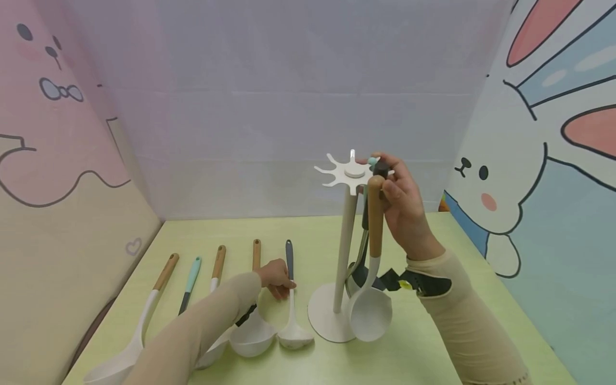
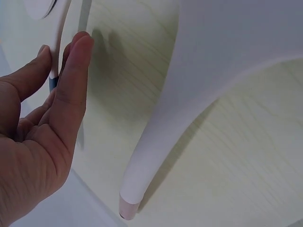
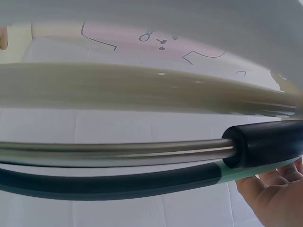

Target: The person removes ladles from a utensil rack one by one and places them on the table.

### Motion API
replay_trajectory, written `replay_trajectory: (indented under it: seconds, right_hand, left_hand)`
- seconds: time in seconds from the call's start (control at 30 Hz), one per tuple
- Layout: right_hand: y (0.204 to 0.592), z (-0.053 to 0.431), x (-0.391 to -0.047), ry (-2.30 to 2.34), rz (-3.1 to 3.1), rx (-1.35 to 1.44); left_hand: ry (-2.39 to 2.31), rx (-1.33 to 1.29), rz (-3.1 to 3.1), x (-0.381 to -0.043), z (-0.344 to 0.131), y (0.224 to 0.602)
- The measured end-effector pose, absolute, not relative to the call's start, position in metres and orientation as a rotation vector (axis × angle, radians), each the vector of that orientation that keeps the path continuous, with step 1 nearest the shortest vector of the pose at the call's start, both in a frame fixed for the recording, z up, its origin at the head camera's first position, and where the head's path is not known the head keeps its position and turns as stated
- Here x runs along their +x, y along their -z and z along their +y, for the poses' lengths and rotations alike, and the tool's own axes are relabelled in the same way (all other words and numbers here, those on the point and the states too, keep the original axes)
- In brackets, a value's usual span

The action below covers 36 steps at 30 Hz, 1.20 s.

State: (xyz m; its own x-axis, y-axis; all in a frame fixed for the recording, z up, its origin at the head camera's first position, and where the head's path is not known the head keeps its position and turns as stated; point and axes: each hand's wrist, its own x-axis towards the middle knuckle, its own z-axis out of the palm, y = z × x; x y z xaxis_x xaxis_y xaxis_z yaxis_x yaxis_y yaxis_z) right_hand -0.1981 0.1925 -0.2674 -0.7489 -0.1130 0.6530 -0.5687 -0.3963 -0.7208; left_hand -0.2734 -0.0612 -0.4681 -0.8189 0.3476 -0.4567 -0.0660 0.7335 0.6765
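My left hand (image 1: 276,278) pinches the neck of a white ladle with a dark grey-blue handle (image 1: 290,256), which lies on the table. The left wrist view shows thumb and fingers at either side of that neck. Up at the white utensil stand (image 1: 345,246), my right hand (image 1: 404,206) grips around the tops of the hanging handles. Frontmost there is a white ladle with a wooden handle (image 1: 376,230). Behind it hang a steel-necked utensil with a black handle (image 3: 265,144) and one with a mint handle (image 3: 232,175), with fingertips against the mint one.
Left of the left hand, a row of utensils lies on the table: a wood-handled white ladle (image 1: 252,337), another wooden handle (image 1: 218,262), a mint handle (image 1: 193,275) and a large white utensil (image 1: 149,313). Cloth walls with cartoon figures (image 1: 510,187) enclose the table (image 1: 418,342).
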Motion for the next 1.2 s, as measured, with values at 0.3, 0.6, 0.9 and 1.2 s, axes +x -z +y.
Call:
replay_trajectory:
  seconds: [0.3, 0.6, 0.9, 1.2]
  right_hand:
    - [0.268, 0.192, -0.200, -2.209, -1.533, 0.915]
    - [0.268, 0.190, -0.201, -2.231, -1.513, 0.917]
    - [0.268, 0.190, -0.201, -2.233, -1.513, 0.908]
    - [0.268, 0.190, -0.201, -2.254, -1.498, 0.920]
  left_hand:
    - [-0.859, 0.204, 2.364, -0.281, -0.057, 0.477]
    - [-0.823, 0.208, 2.365, -0.287, -0.055, 0.484]
    - [-0.755, 0.197, 2.382, -0.285, -0.053, 0.477]
    - [-0.657, 0.263, 2.487, -0.285, -0.053, 0.476]
